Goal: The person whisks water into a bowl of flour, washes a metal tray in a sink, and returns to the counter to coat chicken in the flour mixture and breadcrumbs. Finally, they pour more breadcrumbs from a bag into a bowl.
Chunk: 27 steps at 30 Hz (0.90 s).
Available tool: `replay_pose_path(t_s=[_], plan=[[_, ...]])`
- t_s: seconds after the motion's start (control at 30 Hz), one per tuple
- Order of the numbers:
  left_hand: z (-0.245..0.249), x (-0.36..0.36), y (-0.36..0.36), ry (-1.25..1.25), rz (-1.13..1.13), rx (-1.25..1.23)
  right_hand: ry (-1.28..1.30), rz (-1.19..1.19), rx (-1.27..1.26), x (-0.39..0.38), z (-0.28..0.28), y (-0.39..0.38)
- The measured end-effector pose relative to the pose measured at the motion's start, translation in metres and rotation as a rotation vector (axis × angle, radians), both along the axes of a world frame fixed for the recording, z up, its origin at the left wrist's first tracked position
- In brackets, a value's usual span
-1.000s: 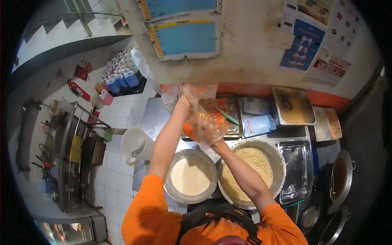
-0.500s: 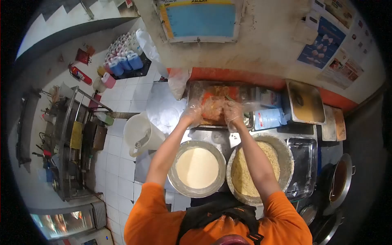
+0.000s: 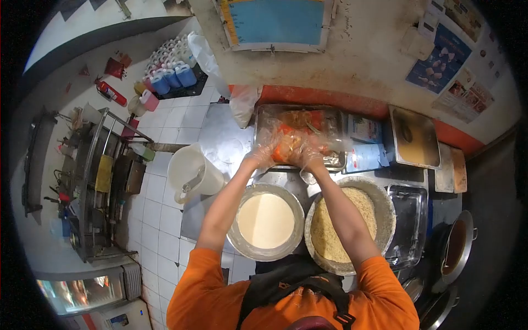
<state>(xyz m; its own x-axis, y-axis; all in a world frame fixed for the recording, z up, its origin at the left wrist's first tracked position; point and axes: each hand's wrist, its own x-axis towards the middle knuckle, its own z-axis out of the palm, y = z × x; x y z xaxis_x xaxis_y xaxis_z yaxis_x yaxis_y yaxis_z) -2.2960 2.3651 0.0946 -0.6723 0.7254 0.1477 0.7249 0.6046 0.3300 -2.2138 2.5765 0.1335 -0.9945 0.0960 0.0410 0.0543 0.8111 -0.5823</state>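
My left hand (image 3: 264, 152), in a clear plastic glove, curls around the near left side of a red-orange lump of marinated meat (image 3: 286, 146). Opposite it, my right hand (image 3: 309, 155), also in a clear glove, closes on the right side of the same lump. Both are over a metal tray (image 3: 342, 118) holding more red-orange food under a clear plastic sheet or bag. Blur and shiny plastic hide the fingertips. Just below my forearms stand a bowl of cream-coloured batter (image 3: 266, 220) and a bowl of pale yellow crumbs (image 3: 335, 231).
On the left is a white jug (image 3: 193, 170) with a metal scoop. A blue-white packet (image 3: 366, 158) lies right of the tray, beside a deep pan of brownish liquid (image 3: 416, 144). An empty black tray (image 3: 407, 223) and a wok of oil (image 3: 457, 247) are farther right.
My hands have turned the lump, which now shows more bright orange-red and less pale pink. The view has shifted slightly.
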Motion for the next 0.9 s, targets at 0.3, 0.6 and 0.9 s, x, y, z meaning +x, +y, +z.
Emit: replay_pose_path(t_s=[0.3,0.6,0.9], plan=[[0.004,0.032,-0.021,-0.362,-0.001,-0.115,-0.234,0.11,0.29,-0.001,-0.079,0.006],[0.02,0.032,-0.025,-0.424,0.04,-0.294,-0.205,0.463,0.53,-0.001,-0.059,0.025],[0.03,0.035,-0.048,-0.541,-0.013,-0.287,-0.249,0.359,0.059,0.045,0.007,0.021]])
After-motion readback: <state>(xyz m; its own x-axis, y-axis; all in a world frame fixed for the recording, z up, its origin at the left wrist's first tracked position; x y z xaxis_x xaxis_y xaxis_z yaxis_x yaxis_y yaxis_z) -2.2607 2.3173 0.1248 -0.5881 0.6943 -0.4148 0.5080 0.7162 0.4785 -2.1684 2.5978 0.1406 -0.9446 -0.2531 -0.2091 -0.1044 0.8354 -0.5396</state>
